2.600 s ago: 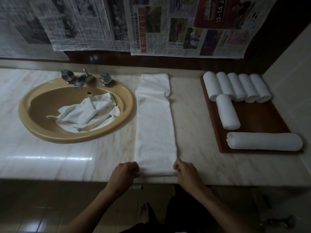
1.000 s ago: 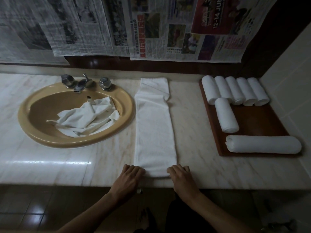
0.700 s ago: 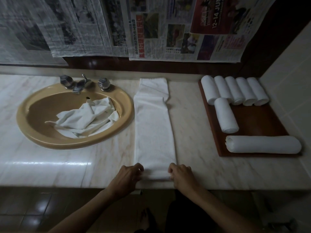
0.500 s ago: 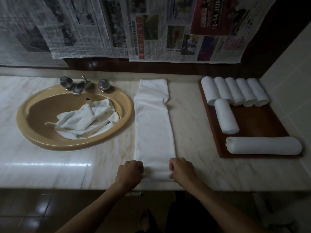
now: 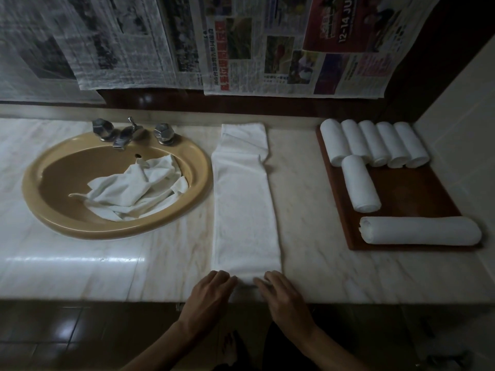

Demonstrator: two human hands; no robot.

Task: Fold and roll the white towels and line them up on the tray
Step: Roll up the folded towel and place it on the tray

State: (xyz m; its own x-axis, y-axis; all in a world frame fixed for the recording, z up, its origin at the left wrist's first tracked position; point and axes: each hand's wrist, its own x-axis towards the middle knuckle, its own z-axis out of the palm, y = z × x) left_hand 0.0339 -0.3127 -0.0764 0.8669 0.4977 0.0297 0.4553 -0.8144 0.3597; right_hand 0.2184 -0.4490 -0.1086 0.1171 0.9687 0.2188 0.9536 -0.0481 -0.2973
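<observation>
Seven rolled towels point(image 5: 361, 183) on tray point(image 5: 417, 188); crumpled towels point(image 5: 134, 191) in one sink point(image 5: 112, 228), number unclear. Left hand point(image 5: 211, 295) and right hand point(image 5: 281, 293), fingers straight, press one folded towel point(image 5: 245, 204).

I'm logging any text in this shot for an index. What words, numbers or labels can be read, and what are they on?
"12-14 JU", cut off by the frame edge: white letters on the red advert in the newspaper sheets hung on the wall.
Red headline characters on the same sheets: too blurred to read.
All other newsprint: too small.
Towels, tray, sink: no text seen.
</observation>
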